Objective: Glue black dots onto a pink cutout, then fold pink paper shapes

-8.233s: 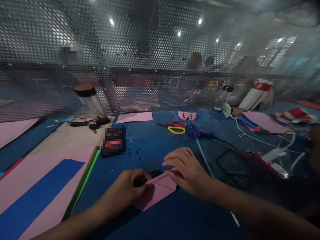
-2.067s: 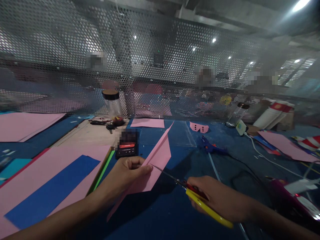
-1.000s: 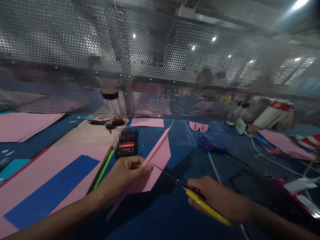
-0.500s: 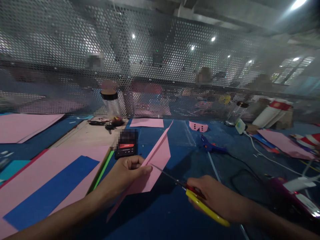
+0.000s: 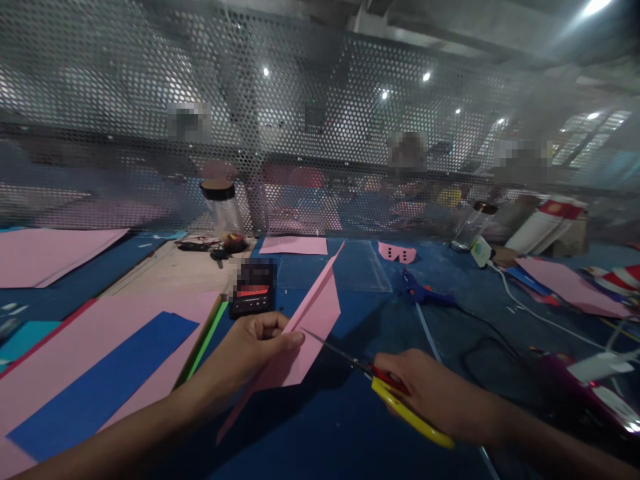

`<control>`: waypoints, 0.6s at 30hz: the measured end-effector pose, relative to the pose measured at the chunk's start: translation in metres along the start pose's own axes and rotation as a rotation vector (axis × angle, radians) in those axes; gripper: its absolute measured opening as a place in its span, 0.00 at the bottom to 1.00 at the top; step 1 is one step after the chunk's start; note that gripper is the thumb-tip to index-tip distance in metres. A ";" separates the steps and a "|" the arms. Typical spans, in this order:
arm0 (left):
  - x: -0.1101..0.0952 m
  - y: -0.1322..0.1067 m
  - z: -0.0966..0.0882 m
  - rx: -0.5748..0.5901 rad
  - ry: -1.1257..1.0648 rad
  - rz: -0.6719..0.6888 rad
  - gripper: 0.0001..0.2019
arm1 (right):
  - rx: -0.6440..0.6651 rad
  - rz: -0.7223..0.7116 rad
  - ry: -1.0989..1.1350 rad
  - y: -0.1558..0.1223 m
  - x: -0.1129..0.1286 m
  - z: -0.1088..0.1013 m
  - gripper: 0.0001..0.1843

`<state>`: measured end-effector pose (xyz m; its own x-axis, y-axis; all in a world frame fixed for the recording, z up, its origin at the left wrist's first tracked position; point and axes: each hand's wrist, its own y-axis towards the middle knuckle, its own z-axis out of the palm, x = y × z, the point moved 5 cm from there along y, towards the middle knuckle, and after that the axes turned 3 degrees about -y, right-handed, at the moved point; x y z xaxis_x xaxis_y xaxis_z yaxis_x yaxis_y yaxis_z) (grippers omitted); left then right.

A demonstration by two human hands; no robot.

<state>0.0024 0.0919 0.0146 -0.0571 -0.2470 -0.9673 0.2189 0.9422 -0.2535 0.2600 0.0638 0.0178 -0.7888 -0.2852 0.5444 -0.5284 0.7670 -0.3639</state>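
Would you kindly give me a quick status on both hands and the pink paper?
Left hand pinching folded pink paper, tilted up. Right hand gripping scissors, blade tips at the paper's edge. Nothing between blades and paper.

Both hands closed, left hand [image 5: 250,350] raised, right hand [image 5: 430,400] low.
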 end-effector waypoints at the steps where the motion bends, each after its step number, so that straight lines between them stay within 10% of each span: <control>1: 0.001 0.000 0.000 0.002 -0.001 0.002 0.13 | -0.002 0.000 -0.010 0.000 0.000 0.000 0.08; 18: -0.005 0.006 -0.016 -0.155 -0.093 0.058 0.15 | -0.046 0.035 -0.093 -0.019 -0.009 -0.014 0.08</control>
<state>-0.0113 0.1018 0.0177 0.0429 -0.2038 -0.9781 0.0665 0.9774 -0.2008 0.2815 0.0604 0.0304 -0.8334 -0.3084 0.4586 -0.4869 0.8024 -0.3451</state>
